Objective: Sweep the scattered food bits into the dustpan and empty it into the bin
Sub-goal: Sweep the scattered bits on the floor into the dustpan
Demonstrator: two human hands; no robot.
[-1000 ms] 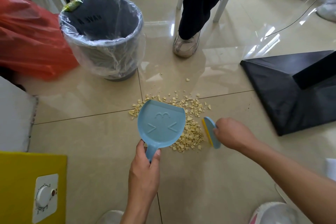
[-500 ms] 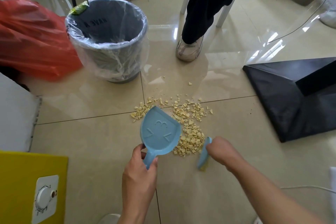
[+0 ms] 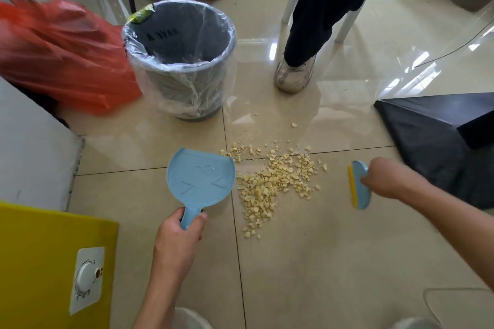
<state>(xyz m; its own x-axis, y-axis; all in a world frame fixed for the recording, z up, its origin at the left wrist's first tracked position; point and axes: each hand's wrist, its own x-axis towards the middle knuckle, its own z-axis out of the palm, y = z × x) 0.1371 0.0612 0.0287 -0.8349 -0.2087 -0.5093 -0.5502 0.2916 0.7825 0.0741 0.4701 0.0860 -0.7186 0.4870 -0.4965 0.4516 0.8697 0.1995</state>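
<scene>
The scene is bright and evenly lit, probably by daylight from beyond the right hand point(image 3: 389, 177) — white glare streaks the glossy floor tiles point(image 3: 307, 262) up and to the right of that grip. Shadows are soft and faint beneath the dustpan point(image 3: 201, 179) held in the left hand point(image 3: 179, 234). The orange bag point(image 3: 64, 56), far up-left of that grip, is smeared by motion blur. Wide-angle distortion bends the edges — corners look soft, while the food bits point(image 3: 270, 184) between both grips stay sharp.
</scene>
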